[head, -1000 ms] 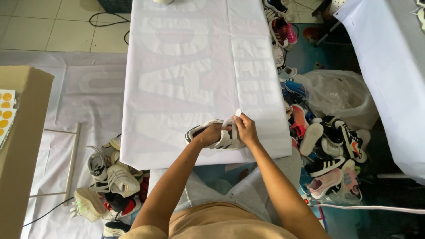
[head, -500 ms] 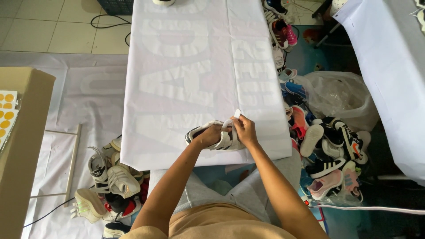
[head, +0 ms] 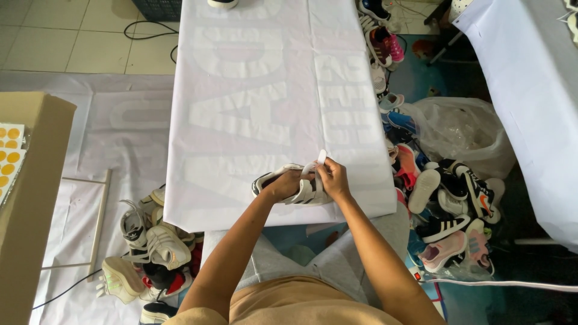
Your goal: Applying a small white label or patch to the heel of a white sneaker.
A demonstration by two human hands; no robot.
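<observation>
A small white sneaker with dark stripes (head: 288, 185) lies on its side at the near edge of the worktop (head: 253, 90), which is draped in a white printed sheet. The left hand (head: 286, 182) lies curled over the shoe's upper, gripping it. The right hand (head: 333, 178), just beside it, pinches a white strap (head: 320, 160) of the sneaker and lifts it upright. Heaps of mixed shoes (head: 442, 198) lie on the floor at both sides.
</observation>
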